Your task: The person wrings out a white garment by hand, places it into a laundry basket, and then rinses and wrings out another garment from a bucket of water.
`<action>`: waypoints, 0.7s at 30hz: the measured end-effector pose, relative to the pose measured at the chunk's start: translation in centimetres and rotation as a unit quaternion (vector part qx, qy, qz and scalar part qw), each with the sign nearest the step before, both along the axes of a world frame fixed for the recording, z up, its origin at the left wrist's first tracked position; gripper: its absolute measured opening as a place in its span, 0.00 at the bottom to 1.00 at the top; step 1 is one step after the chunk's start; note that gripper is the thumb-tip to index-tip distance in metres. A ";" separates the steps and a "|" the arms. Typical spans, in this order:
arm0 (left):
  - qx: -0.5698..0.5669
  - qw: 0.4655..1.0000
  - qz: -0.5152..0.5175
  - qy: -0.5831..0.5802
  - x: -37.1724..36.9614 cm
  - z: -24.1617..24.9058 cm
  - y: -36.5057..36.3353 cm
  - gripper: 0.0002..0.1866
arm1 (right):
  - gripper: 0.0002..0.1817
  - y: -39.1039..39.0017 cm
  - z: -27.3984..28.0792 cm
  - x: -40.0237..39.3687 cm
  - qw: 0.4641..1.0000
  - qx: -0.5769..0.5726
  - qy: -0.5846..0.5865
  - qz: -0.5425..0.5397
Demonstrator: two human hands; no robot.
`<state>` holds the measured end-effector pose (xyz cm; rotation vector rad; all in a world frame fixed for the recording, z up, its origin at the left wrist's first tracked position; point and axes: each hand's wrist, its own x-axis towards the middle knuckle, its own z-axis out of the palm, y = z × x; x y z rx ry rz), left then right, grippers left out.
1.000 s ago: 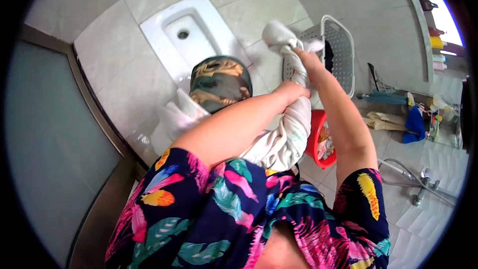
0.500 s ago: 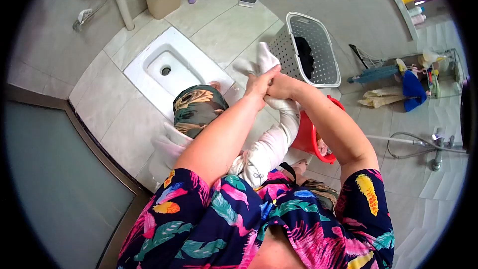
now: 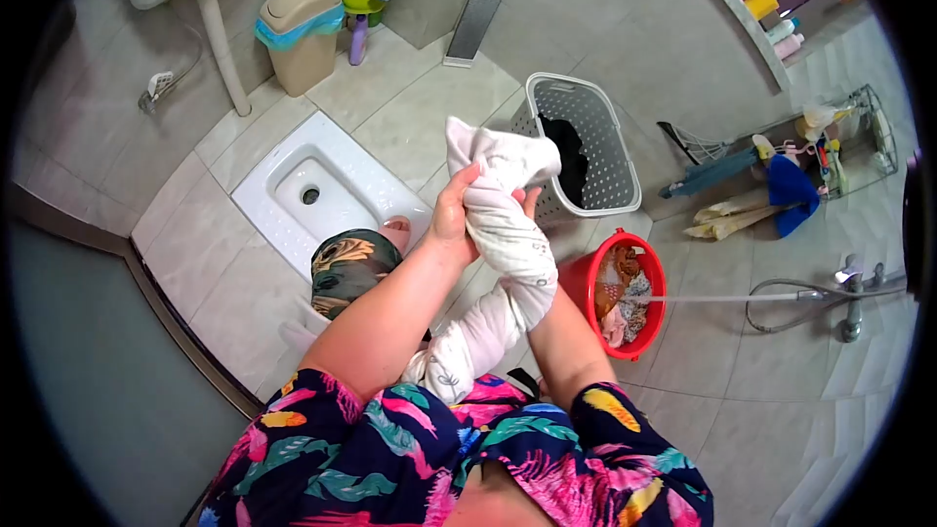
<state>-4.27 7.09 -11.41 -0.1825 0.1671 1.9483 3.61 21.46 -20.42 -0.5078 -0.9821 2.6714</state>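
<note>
This is a home bathroom used for washing laundry. A squat toilet (image 3: 310,193) is set into the tiled floor (image 3: 771,400), with a lidded waste bin (image 3: 298,31) near it, a perforated laundry basket (image 3: 578,141), a red bucket (image 3: 617,291) of clothes and a shower hose (image 3: 781,298).

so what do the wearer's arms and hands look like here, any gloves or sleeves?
No gloves: the left hand and right hand are bare, and so are both forearms. No watch or rings show. The short sleeves end near the elbows: dark navy fabric printed with pink, teal, orange and yellow feathers.
</note>
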 end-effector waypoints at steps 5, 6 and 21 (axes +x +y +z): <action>-0.021 0.999 -0.023 0.041 0.8 -0.8 -0.1 0.33 | 0.49 -2.3 5.1 -4.4 0.984 0.031 0.173 0.016; -0.003 0.998 -0.008 0.061 0.9 -0.5 0.0 0.33 | 0.42 -0.9 5.2 -5.6 0.978 -0.017 0.203 0.049; -0.458 0.691 0.010 0.559 1.7 -1.8 1.5 0.46 | 0.17 -0.1 8.2 -7.2 0.578 0.741 -0.328 0.091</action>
